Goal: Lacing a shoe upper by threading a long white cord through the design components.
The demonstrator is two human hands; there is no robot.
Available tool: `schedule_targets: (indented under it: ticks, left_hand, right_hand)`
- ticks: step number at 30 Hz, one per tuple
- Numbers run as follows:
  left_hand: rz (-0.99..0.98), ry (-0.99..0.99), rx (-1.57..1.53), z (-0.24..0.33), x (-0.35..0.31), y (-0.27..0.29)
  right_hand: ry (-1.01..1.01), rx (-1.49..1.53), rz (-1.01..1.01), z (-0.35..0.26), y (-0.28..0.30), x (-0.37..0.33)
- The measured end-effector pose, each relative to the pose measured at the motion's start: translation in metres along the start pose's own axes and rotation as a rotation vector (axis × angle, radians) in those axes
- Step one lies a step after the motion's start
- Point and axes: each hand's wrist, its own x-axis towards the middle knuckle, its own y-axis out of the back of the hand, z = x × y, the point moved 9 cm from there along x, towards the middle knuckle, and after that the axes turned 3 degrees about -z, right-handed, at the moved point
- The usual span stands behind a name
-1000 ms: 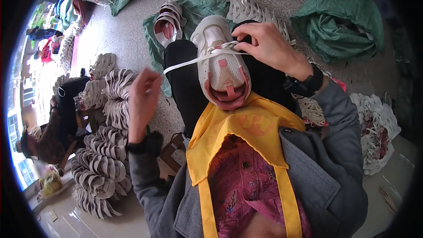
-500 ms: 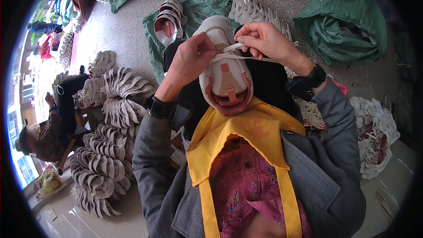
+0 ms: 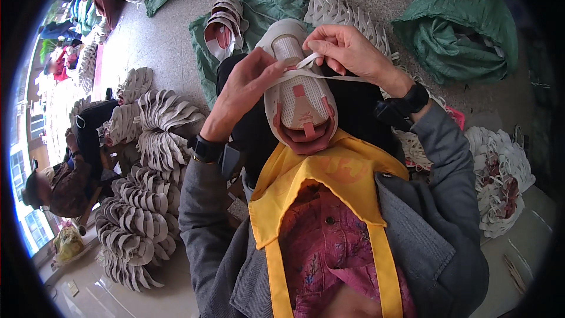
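**Flat lace over a pale shoe, held surely on one side only**

The pale shoe (image 3: 292, 106) rests on the person's lap, toe toward 12 o'clock, its pink-lined opening toward 6, just above the yellow apron (image 3: 318, 168). Clock directions here are taken from the shoe's middle.

At 1 to 2 o'clock the right hand (image 3: 348, 53) pinches a loop of white lace (image 3: 346, 76) between thumb and fingers. At 9 to 10 o'clock the left hand (image 3: 244, 85) has its fingertips at the same lace; whether they pinch it or only press beside it, I cannot tell.

The likeliest trouble is slipping: if the left fingertips bear only lightly, a pull from the right could drag the lace through. The flat band could also twist where it crosses itself. Its loose end trails toward 3 o'clock beneath the right hand, so the palm might trap it. With no visible clamp on the shoe, an uneven tug could turn it on the lap.
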Motion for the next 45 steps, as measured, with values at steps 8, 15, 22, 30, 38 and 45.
schedule_targets:
  ticks: [8, 15, 22, 30, 38, 45]
  left_hand:
    - [-0.06, 0.118, -0.321, -0.02, 0.003, 0.005]
    - [-0.091, 0.045, -0.04, -0.011, 0.004, 0.0]
    - [-0.045, 0.141, -0.356, -0.026, 0.001, 0.0]
    - [-0.027, 0.093, -0.322, -0.024, -0.001, -0.001]
    - [-0.045, -0.008, -0.187, -0.014, -0.005, -0.004]
    - [-0.036, 0.006, -0.1, -0.015, -0.003, -0.005]
  right_hand:
    - [-0.026, -0.055, 0.022, -0.002, -0.001, 0.003]
    - [-0.053, -0.11, 0.039, 0.005, 0.002, 0.005]
    - [-0.115, -0.227, 0.042, 0.004, -0.002, 0.004]
    - [0.013, -0.155, 0.178, 0.001, 0.003, -0.013]
    - [-0.071, -0.291, 0.053, -0.003, -0.012, -0.047]
    - [-0.045, -0.453, 0.108, -0.032, -0.008, -0.082]
